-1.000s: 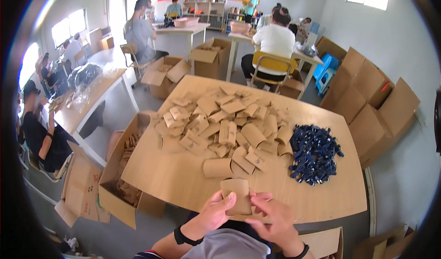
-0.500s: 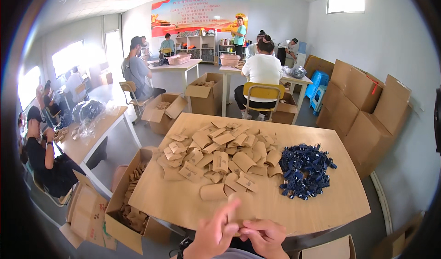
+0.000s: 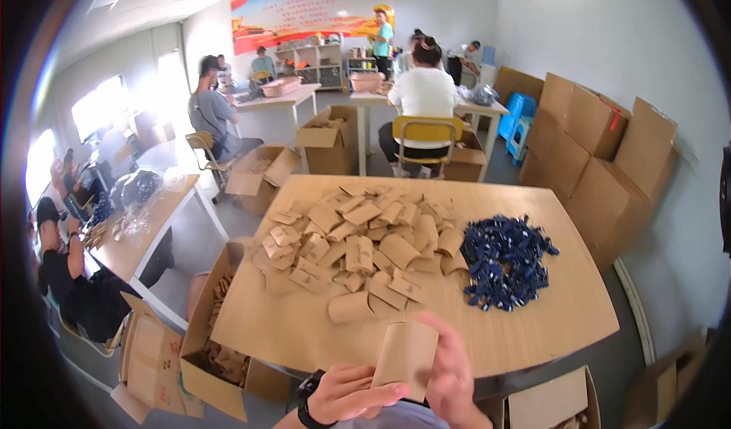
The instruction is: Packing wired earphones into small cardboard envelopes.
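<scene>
One sleeve: we hold a brown cardboard sleeve upright just off the near edge of the wooden table.
Left hand: curled, fingertips pressing the sleeve's lower left side.
Right hand: partly open, palm and thumb against its right side.
Handling: we judge it light, thin, easily crushed; grip the long edges gently.
Nearby: flat cardboard pieces heaped mid-table, dark blue parts on its right half.

A plain brown cardboard sleeve, folded flat, stands nearly upright; it sits near, at the table's front edge.
</scene>
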### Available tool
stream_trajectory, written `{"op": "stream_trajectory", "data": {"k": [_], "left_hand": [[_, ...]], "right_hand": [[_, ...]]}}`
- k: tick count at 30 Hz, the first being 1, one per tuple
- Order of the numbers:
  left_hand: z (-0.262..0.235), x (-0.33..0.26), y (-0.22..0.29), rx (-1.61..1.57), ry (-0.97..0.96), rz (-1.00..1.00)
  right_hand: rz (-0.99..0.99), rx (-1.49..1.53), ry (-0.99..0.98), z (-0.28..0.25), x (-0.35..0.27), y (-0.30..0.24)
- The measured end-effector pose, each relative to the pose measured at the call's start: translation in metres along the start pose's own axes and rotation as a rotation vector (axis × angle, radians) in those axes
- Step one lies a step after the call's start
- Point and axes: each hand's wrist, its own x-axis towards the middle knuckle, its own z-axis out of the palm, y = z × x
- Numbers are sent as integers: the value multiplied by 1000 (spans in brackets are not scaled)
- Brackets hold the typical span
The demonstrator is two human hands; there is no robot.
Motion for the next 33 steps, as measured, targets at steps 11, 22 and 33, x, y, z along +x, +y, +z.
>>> {"op": "stream_trajectory", "data": {"k": [11, 22, 33], "left_hand": [[-19, 23, -7, -31, -117, -288], [-40, 54, -35, -62, -549, -56], [-2, 23, -30, -317, -53, -549]], "right_hand": [[889, -112, -503, -14, 37, -20], [849, -317, -514, -10, 21, -19], [-175, -1079, -658, -9, 28, 5]]}}
